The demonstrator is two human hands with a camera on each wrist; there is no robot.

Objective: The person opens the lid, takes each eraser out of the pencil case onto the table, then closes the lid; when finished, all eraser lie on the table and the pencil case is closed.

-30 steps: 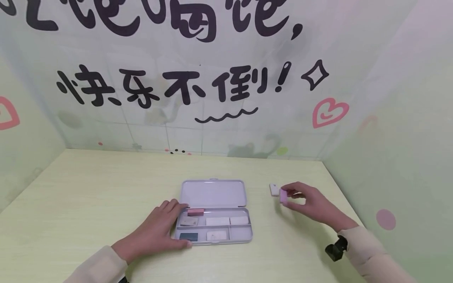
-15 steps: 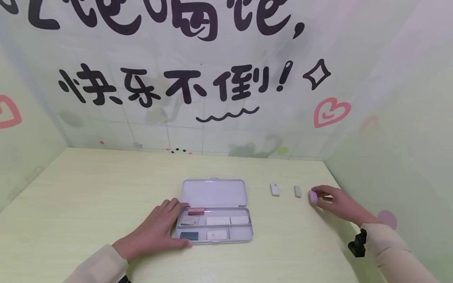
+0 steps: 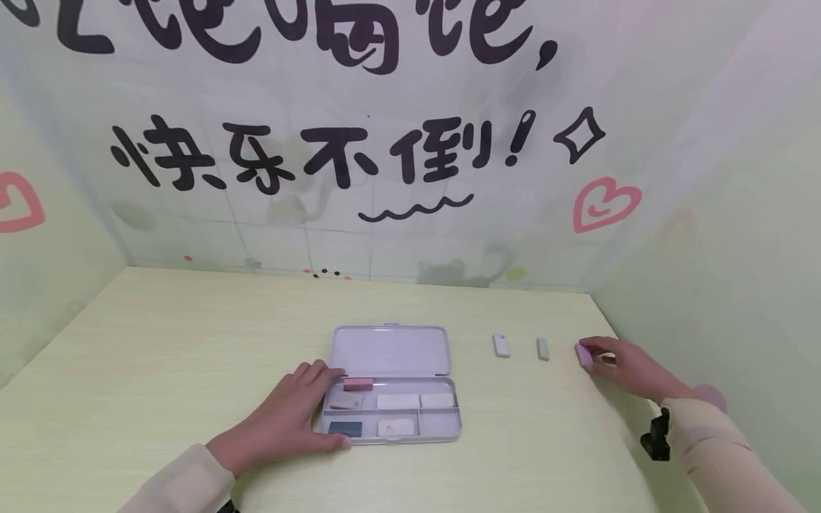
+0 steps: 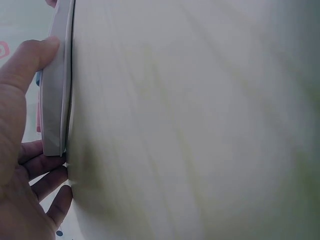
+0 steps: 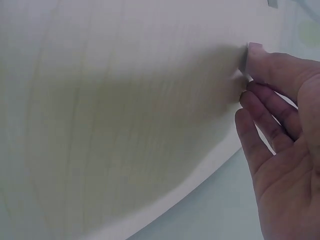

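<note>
The left grip holds the grey case, thumb touching its side.

The head view is evenly bright, the wrist views dimmer, hazier.

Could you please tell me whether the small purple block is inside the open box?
No, the head view shows the right hand pinching the purple block well to the right of the box.

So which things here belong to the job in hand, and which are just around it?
Likely part of the job:
purple block, pinched
open case, held at one end
blocks inside it
loose white block
loose grey block

Apparently just around it:
wall lettering
pink heart
black wrist device
</note>
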